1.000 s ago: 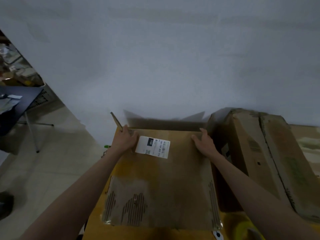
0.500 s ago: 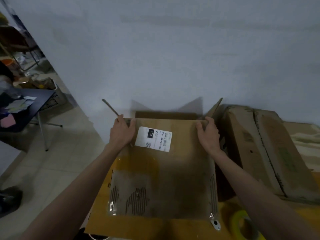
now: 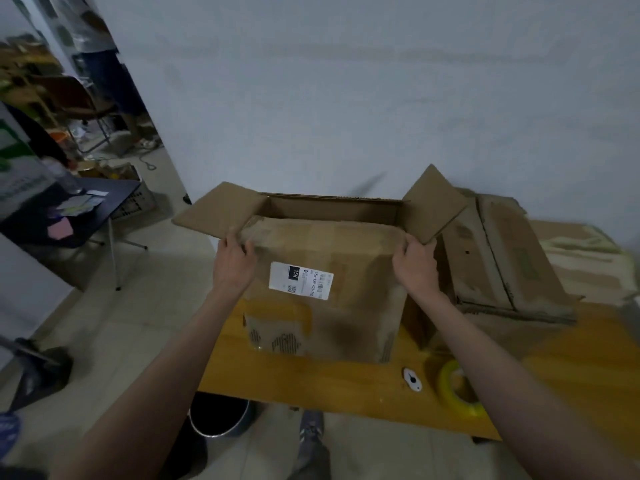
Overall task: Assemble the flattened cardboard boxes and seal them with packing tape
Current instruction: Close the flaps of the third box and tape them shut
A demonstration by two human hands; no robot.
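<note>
Cardboard box (image 3: 346, 299) stands open on the wooden tabletop (image 3: 311, 382), the left hand (image 3: 233, 265) and right hand (image 3: 415, 268) each gripping its near flap. Flattened boxes (image 3: 502, 258) lie just beyond the right hand, and a yellowish tape roll (image 3: 457, 389), seemingly, sits nearer the body than it against a pale wall (image 3: 346, 98).

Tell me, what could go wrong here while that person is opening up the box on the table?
The cardboard box sits close to the table front edge and is held only at its top corners by the left hand and right hand; it might slide off or fold back. The tape roll lies near the same edge, beside the right forearm, and could get knocked to the floor. The box looks worn and creased, so a flap might tear.
</note>
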